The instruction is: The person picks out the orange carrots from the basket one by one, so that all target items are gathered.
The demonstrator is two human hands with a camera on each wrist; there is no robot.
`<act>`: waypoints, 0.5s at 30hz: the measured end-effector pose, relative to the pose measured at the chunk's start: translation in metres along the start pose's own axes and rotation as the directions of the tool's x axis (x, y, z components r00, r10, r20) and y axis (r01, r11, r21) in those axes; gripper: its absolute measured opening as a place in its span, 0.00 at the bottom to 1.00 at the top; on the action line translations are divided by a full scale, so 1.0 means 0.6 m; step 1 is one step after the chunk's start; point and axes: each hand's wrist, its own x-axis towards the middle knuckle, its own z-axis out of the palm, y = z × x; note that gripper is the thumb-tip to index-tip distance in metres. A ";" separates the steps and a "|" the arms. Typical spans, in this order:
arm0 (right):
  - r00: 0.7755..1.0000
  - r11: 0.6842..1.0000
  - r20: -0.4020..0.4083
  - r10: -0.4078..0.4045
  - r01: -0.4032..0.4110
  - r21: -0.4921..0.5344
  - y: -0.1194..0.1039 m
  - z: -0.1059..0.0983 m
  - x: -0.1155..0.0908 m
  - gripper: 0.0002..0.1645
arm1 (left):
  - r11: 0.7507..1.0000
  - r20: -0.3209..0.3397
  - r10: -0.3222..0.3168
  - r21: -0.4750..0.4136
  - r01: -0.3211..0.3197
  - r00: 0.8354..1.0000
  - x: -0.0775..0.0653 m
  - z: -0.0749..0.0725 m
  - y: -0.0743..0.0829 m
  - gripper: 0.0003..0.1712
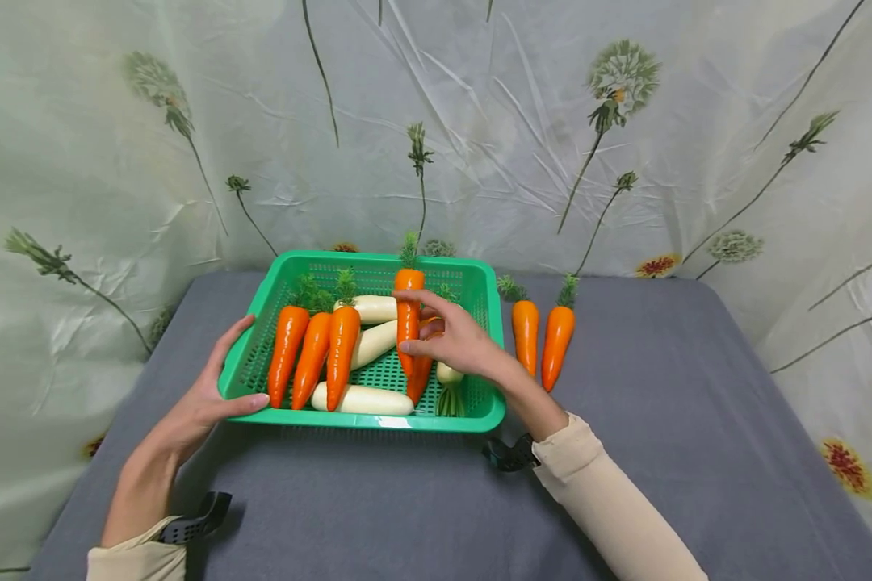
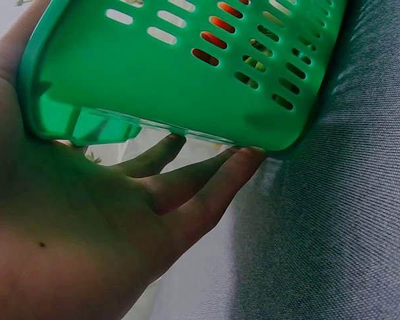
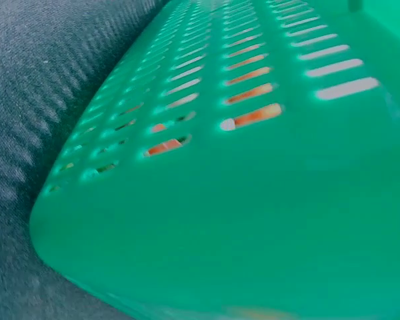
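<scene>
A green plastic basket [image 1: 366, 421] holds orange carrots with green tops and white radishes [image 1: 363, 400]. Three carrots [image 1: 287, 351] lean side by side in its left half. My left hand [image 1: 202, 395] grips the basket's near left corner, thumb at the front rim; in the left wrist view its fingers [image 2: 213, 183] lie against the outer wall. Over the basket's right half, my right hand [image 1: 459, 335] pinches a carrot [image 1: 409, 282] between thumb and fingers, leafy end up. Another carrot [image 1: 420, 379] lies partly hidden beneath that hand. The right wrist view shows only the basket wall [image 3: 187, 227] and cloth.
Two carrots [image 1: 526, 331] lie on the grey cloth [image 1: 661, 420] just right of the basket, tops pointing away. Behind the table hangs a pale curtain [image 1: 480, 145] with a dandelion print. Both wrists wear dark straps.
</scene>
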 end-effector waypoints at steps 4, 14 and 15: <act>0.999 0.999 -0.039 0.006 -0.005 0.045 -0.004 -0.008 -0.007 0.46 | 1.000 -0.002 -0.004 0.002 0.004 1.000 -0.001 0.001 0.000 0.63; 0.997 0.996 -0.079 0.011 -0.004 0.085 -0.004 -0.032 -0.025 0.58 | 1.000 -0.005 -0.008 0.008 0.008 1.000 -0.001 0.002 0.001 0.63; 0.996 0.996 -0.085 0.009 -0.001 0.087 -0.005 -0.035 -0.026 0.59 | 1.000 -0.005 -0.008 0.007 0.008 1.000 -0.001 0.002 0.001 0.63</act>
